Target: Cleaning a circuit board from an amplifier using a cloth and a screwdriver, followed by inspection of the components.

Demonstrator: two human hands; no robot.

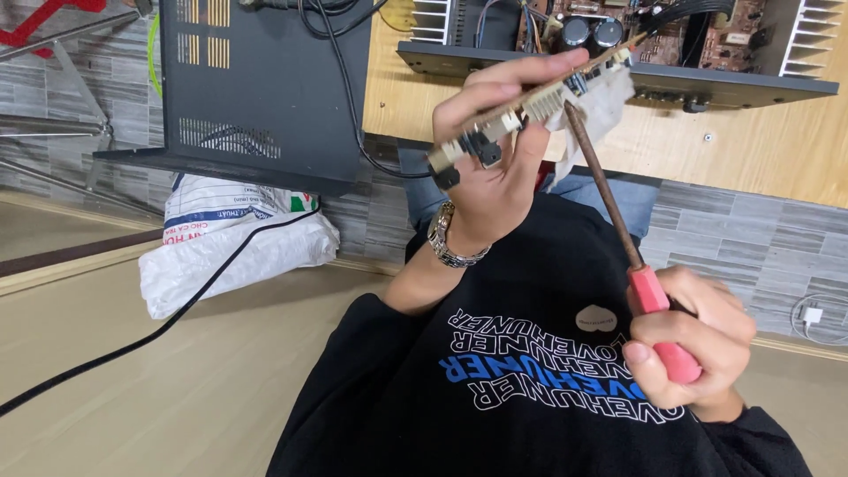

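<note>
So there's a narrow circuit board (530,102), tan coloured, held up edge-on and tilted, its far end higher toward the upper right. Along the edge facing the camera sits a row of parts: a pale ribbed connector about midway, and a few small black square components lower down, one hanging off near the bottom end. A white cloth (605,106) is bunched against the upper end. The screwdriver (618,221) has a red handle and a long dark brownish shaft, slanted up-left, its tip touching the board just beside the pale connector.
</note>
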